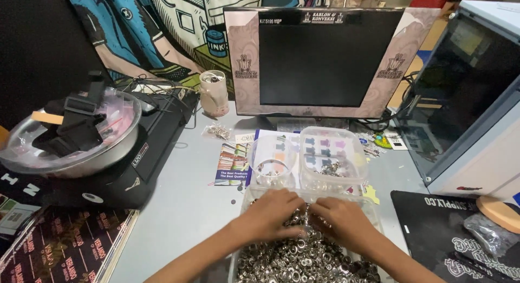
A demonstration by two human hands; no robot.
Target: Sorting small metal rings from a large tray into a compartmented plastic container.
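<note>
Far left, a shallow metal bowl (70, 142) sits on top of a black machine (135, 153), with black straps and odds and ends lying inside it. Just behind that, a small cream-coloured cup (213, 92) stands near the foot of a dark monitor (319, 60) with a pale patterned frame. On the grey table (184, 207) in front of the screen lie a few printed leaflets (232, 163), a round clear tub (272, 159) and, just to its right, a clear rectangular tub (331, 158) holding a handful of small bits.

Nearest the person, a clear plastic container (245, 199) is heaped with small silver metal eyelets (303, 258). Both hands are down in the pile. The left hand (271, 213) rests palm down on the eyelets, fingers curled into them; the right hand (340, 218) lies just beside it, fingers likewise bent down into the heap. The fingertips of the two hands nearly meet in the middle, and whether either is pinching a piece I cannot tell, as the tips are buried in the metal.

To the right lies a black mat (433, 229), and beyond it a large dark-windowed cabinet (466, 98).
</note>
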